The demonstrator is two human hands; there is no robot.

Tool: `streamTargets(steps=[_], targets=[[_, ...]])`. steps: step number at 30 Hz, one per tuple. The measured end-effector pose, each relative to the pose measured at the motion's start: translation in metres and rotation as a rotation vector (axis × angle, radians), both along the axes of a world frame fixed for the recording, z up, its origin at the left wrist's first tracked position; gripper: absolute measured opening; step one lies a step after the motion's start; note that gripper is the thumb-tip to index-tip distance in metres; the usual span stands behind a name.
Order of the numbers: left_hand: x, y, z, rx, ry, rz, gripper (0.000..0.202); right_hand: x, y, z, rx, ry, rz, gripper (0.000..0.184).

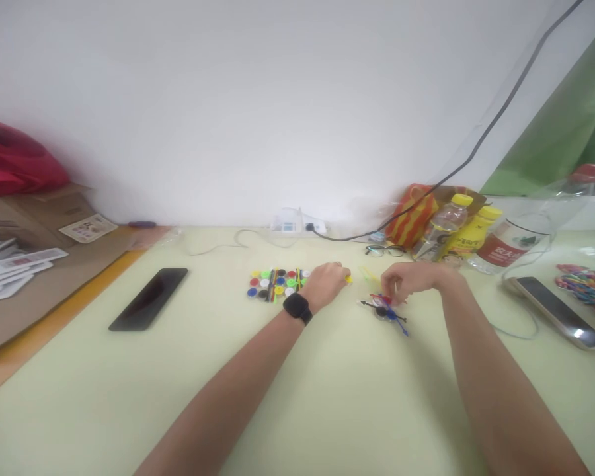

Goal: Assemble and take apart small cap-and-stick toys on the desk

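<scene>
My left hand (pixel 327 283), with a black watch (pixel 297 307) at its wrist, is closed at the right end of several small coloured discs (pixel 279 291) in rows. At its fingertips shows a bit of a small yellow piece (pixel 348 279). My right hand (pixel 409 277) reaches down with fingers pinched at a red plastic piece (pixel 387 299). Beneath and in front of it lie a black arrow-shaped piece (pixel 381 312) and a blue arrow-shaped piece (pixel 400 322). Thin yellow pieces (pixel 367 273) lie between the hands. Fingers hide part of the red piece.
A black tablet or phone (pixel 149 299) lies at left, beside a cardboard box (pixel 39 211). Glasses (pixel 385 250), bottles (pixel 449 221) and a plastic tub (pixel 510 244) stand or lie at back right. A phone (pixel 560 312) is at right. A cable (pixel 476 149) crosses the wall.
</scene>
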State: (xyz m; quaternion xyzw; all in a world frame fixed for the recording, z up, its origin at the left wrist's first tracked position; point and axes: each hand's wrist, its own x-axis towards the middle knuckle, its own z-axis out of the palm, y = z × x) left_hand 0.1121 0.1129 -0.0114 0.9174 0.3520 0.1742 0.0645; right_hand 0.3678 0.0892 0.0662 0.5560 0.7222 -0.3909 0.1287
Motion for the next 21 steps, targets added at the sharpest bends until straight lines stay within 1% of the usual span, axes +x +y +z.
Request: streamTargets(steps=[2,4,6,9,12,14,16,18,21], targets=[[0.001,0.0,-0.001,0.001,-0.005,0.005,0.017,-0.006,0.0,-0.002,-0.022,0.012,-0.014,0.031],[-0.001,0.002,-0.001,0.001,-0.014,0.002,0.018,-0.009,-0.001,-0.003,-0.003,0.026,-0.039,0.028],[-0.005,0.004,0.003,0.0,-0.023,0.004,0.023,-0.006,-0.002,-0.001,0.028,0.031,-0.069,0.025],[-0.013,0.008,0.017,-0.017,-0.08,0.012,0.031,0.006,-0.007,0.01,0.067,0.013,-0.147,0.023],[-0.021,0.009,0.039,-0.079,-0.207,-0.005,0.035,0.01,-0.016,0.027,0.164,0.033,-0.243,0.022],[-0.023,0.006,0.053,-0.154,-0.312,-0.049,0.032,0.001,-0.02,0.036,0.27,0.154,-0.262,0.021],[-0.021,0.002,0.064,-0.239,-0.43,-0.124,0.03,-0.016,-0.021,0.039,0.344,0.37,-0.247,0.024],[-0.017,-0.002,0.068,-0.315,-0.547,-0.203,0.03,-0.034,-0.017,0.035,0.346,0.582,-0.243,0.024],[-0.011,-0.003,0.066,-0.381,-0.667,-0.268,0.025,-0.053,-0.005,0.018,0.325,0.798,-0.323,0.017]])
